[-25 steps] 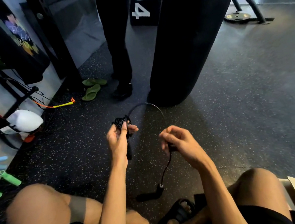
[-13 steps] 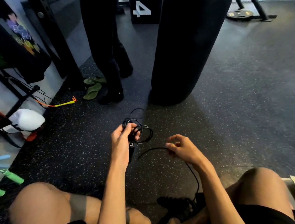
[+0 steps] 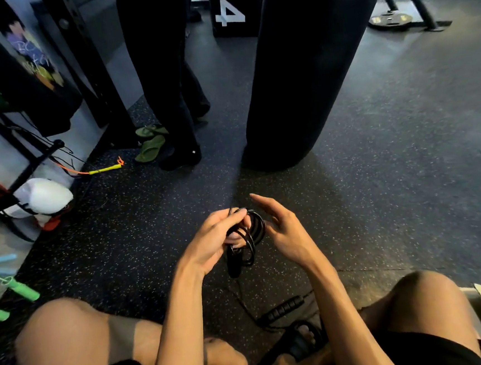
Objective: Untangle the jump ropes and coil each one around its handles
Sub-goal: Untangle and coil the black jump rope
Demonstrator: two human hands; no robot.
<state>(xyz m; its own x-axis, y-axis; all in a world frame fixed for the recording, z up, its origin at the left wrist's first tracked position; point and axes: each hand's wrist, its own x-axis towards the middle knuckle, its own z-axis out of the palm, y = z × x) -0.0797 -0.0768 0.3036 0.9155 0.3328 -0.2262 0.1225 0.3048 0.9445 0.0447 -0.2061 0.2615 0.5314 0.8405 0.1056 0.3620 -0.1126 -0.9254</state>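
Left grip (image 3: pixel 218 239) clamped on black coil (image 3: pixel 257 228), half hidden, one handle (image 3: pixel 234 265) hanging below, right grip (image 3: pixel 284 231) apart just beside coil, other handle (image 3: pixel 285 309) on floor (image 3: pixel 406 167), cord (image 3: pixel 245 305) between hard to trace, green rope (image 3: pixel 16 288) cut off at left edge

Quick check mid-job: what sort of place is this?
Most likely a gym: a tall black punching bag, a weight plate at the back right, and speckled rubber flooring.
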